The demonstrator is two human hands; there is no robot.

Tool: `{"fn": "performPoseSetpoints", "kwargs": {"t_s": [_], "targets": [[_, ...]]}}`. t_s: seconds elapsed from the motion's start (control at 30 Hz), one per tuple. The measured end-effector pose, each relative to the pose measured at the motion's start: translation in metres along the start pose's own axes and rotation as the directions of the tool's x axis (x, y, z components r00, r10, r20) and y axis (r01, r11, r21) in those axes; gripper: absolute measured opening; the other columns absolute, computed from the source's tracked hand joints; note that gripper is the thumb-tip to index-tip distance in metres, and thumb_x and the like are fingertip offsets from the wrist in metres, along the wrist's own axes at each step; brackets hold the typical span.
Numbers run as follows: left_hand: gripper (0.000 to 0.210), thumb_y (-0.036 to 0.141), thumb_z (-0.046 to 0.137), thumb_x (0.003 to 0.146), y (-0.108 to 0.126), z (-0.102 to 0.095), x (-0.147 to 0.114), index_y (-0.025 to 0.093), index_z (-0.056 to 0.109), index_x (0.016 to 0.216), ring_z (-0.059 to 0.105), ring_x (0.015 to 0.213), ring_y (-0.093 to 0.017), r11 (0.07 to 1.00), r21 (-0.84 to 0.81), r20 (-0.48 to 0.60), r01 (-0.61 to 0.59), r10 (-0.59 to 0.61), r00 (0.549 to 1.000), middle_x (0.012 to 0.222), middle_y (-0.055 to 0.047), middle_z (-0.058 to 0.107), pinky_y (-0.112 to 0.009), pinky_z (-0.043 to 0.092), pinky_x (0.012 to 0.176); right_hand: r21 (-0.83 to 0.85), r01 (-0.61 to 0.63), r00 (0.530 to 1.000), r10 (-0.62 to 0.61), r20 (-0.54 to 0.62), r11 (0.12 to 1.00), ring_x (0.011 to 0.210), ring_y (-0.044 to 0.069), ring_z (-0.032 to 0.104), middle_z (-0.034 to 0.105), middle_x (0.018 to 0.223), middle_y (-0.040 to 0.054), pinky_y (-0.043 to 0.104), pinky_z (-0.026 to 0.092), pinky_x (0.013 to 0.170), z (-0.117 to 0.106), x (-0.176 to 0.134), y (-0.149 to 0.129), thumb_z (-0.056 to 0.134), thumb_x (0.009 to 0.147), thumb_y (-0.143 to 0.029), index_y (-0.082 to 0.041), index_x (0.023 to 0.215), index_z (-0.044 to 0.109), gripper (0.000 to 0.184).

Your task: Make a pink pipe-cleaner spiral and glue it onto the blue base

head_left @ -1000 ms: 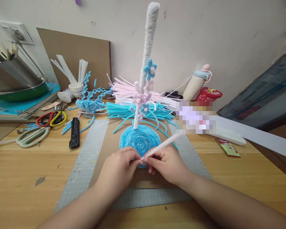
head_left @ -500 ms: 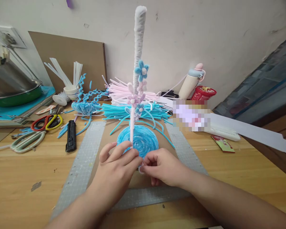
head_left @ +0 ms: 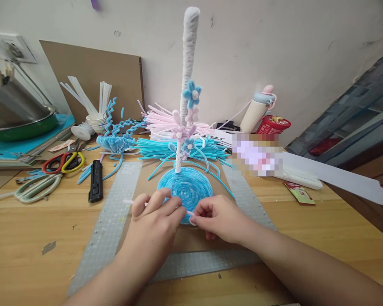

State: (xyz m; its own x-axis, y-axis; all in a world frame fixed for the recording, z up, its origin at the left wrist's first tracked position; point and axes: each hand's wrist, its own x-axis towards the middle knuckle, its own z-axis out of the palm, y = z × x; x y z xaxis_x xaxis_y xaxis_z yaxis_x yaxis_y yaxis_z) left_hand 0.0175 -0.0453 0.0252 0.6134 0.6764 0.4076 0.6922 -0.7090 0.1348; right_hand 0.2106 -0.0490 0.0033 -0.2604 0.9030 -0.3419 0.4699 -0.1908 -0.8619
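A pale pink pipe cleaner [head_left: 190,213] runs sideways through my left hand [head_left: 159,221], its free end sticking out on the left. My left fingers are curled over it. My right hand [head_left: 218,217] pinches its other end, which has a small bend at the fingertips. Just beyond my hands lies a round blue coil of pipe cleaner [head_left: 188,185], partly covered by my fingers. Behind it rises a white wrapped stick [head_left: 188,55], with blue flowers [head_left: 192,94] and pink flowers [head_left: 179,134] attached along its lower part.
Bundles of blue pipe cleaners [head_left: 166,148] and pink pipe cleaners [head_left: 169,123] lie behind. A cutter knife [head_left: 96,180], scissors [head_left: 38,189] and a blue curly piece [head_left: 115,142] are on the left. A bottle [head_left: 254,112] and a red tub [head_left: 273,125] stand at the right. Cardboard [head_left: 185,242] covers the cutting mat [head_left: 98,238].
The pink pipe cleaner stood upright from my left hand and now lies sideways, pointing left. My right hand has lifted slightly, still pinching its end.
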Motion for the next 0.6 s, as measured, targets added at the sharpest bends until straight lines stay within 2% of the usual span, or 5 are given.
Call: {"fn": "performPoseSetpoints", "kwargs": {"t_s": [0.13,0.2,0.27,0.43,0.6], "targets": [[0.013,0.020,0.056,0.087,-0.002,0.001,0.005,0.026,0.067,0.084,0.054,0.083,-0.021,0.991,-0.131,0.121,-0.027,0.043,0.992,0.074,0.002,0.066,-0.035,0.033,0.071,0.032,-0.005,0.999,0.003,0.050,0.999,0.040,0.009,0.055,0.052,0.045,-0.0048,0.016,0.040,0.036,0.000,-0.001,-0.004,0.059,0.078,-0.033,-0.017,0.066,0.056,0.021],[0.016,0.019,0.053,0.087,-0.003,0.002,0.006,0.023,0.067,0.081,0.056,0.076,-0.018,0.964,-0.258,0.190,0.069,-0.020,0.982,0.075,0.001,0.067,-0.031,0.037,0.067,0.088,-0.017,0.997,0.010,0.079,0.996,0.040,0.009,0.054,0.052,0.044,-0.0052,0.016,0.041,0.037,-0.001,-0.002,-0.007,0.061,0.077,-0.033,-0.016,0.067,0.056,0.020],[0.017,0.017,0.052,0.086,-0.004,0.002,0.008,0.021,0.068,0.078,0.058,0.073,-0.016,0.891,-0.396,0.260,0.221,-0.122,0.958,0.077,0.000,0.068,-0.027,0.040,0.064,0.167,-0.033,0.995,0.017,0.100,0.985,0.039,0.008,0.053,0.051,0.043,-0.0059,0.016,0.042,0.038,-0.003,-0.003,-0.011,0.063,0.075,-0.035,-0.016,0.067,0.056,0.022],[0.014,0.026,0.059,0.079,-0.002,-0.004,0.012,0.020,0.070,0.070,0.060,0.065,-0.016,0.617,-0.594,0.397,0.515,-0.332,0.856,0.069,-0.001,0.071,-0.025,0.041,0.059,0.328,-0.025,0.995,-0.008,0.100,0.944,0.038,0.007,0.053,0.053,0.047,-0.0056,0.016,0.042,0.038,-0.005,-0.005,-0.017,0.068,0.072,-0.040,-0.014,0.067,0.059,0.028],[0.020,0.035,0.067,0.072,-0.001,-0.002,0.014,0.016,0.067,0.065,0.047,0.042,-0.009,0.222,-0.700,0.569,0.679,-0.402,0.718,0.048,0.002,0.059,-0.019,0.033,0.043,0.444,0.031,0.998,-0.048,0.028,0.895,0.037,0.005,0.052,0.056,0.052,-0.0052,0.016,0.041,0.037,-0.004,-0.005,-0.019,0.071,0.070,-0.038,-0.013,0.065,0.059,0.028]]}}
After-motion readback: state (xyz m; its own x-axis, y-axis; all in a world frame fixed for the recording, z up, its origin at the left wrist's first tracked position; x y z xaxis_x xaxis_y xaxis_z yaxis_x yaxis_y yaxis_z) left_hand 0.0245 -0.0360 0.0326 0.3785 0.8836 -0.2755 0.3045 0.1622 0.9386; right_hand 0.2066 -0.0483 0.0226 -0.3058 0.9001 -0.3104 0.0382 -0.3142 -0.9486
